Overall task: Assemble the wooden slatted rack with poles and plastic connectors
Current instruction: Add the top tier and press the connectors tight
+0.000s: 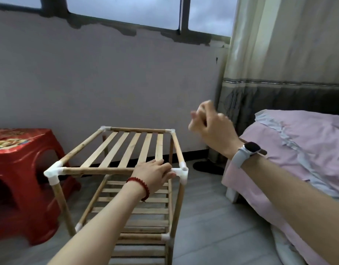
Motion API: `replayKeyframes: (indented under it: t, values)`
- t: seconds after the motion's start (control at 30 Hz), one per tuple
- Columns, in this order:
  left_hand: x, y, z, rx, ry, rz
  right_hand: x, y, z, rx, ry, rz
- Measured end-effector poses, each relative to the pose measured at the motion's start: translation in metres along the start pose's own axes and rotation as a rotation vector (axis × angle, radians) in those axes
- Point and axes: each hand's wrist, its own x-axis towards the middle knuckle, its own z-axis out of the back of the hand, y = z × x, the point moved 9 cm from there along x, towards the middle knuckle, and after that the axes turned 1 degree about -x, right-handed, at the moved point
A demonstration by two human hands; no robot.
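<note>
Your wooden slatted rack (126, 169) stands upright on the grey floor (203, 217) in the middle of the view, its top tier of five slats framed by four poles joined with white plastic connectors at the corners, and lower slatted tiers show beneath it. Your left hand (155, 173) rests on the near front pole (96, 170) of the top tier, fingers laid over it and reaching toward the front-right connector (182, 172), which has an open socket facing up — the fingertips touch its inner arm, and the fingers look curled lightly over the pole rather than straight. A red bead bracelet (142, 186) sits on that wrist. Your right hand (208, 125) is raised in the air to the right of the rack, above its top edge and apart from it; it is blurred, its fingers loosely curled, and whether it pinches anything small cannot be told. A watch (249, 150) with a pale strap is on that wrist. To the rack's left a red plastic stool (21, 169) stands just beside the front-left leg, leaving a narrow gap. To the right, a strip of bare floor lies between the rack and the bed (298, 150) with pink bedding — its near corner is close to your right forearm. Behind the rack the wall (107, 83) runs under a window (126, 10), with a curtain (279, 54) at the right.
</note>
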Motion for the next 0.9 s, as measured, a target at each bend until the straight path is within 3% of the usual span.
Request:
replayKeyframes:
  t: [0.07,0.1,0.2,0.23,0.3,0.4,0.43,0.47,0.57,0.63,0.7,0.77,0.8,0.83,0.9]
  values:
    - [0.001,-0.001,0.001,-0.001,-0.001,0.005,-0.014,0.006,0.016,0.042,-0.238,0.010]
    - [0.001,-0.001,0.001,-0.003,-0.002,0.004,-0.029,0.008,0.000,-0.015,-0.159,-0.011]
    - [-0.002,-0.001,-0.003,-0.032,-0.016,-0.001,-0.092,-0.002,-0.078,-0.227,0.440,-0.086]
    - [-0.004,0.001,-0.003,-0.026,-0.043,0.007,-0.092,-0.009,-0.082,-0.241,0.471,-0.073]
    - [-0.007,0.003,-0.003,-0.007,-0.061,0.021,-0.065,-0.015,-0.063,-0.137,0.360,-0.076]
    - [-0.008,-0.001,-0.004,0.016,-0.086,-0.006,-0.028,-0.012,-0.009,0.069,-0.102,-0.069]
    - [-0.009,-0.002,-0.004,0.013,-0.089,-0.002,-0.033,-0.012,-0.002,0.090,-0.188,-0.076]
    - [-0.008,-0.001,-0.004,0.011,-0.096,0.011,-0.040,-0.009,-0.013,0.049,-0.137,-0.086]
    - [-0.008,0.000,-0.005,0.006,-0.085,0.039,-0.088,0.004,-0.086,-0.226,0.429,0.001]
    - [-0.010,0.000,-0.003,-0.018,-0.102,0.036,-0.073,0.000,-0.084,-0.221,0.481,0.029]
    - [-0.011,0.000,-0.001,-0.048,-0.106,0.031,-0.033,-0.006,-0.054,-0.061,0.307,-0.065]
    - [-0.011,0.002,-0.002,-0.056,-0.103,0.042,-0.014,-0.006,-0.013,0.137,-0.088,-0.087]
    - [-0.010,0.002,-0.002,-0.057,-0.097,0.045,-0.023,-0.003,-0.006,0.094,-0.193,-0.085]
    - [-0.010,0.002,-0.002,-0.055,-0.091,0.043,-0.038,0.001,-0.020,-0.028,-0.123,-0.091]
    - [-0.009,0.002,-0.002,-0.038,-0.085,0.037,-0.081,0.004,-0.075,-0.210,0.303,-0.074]
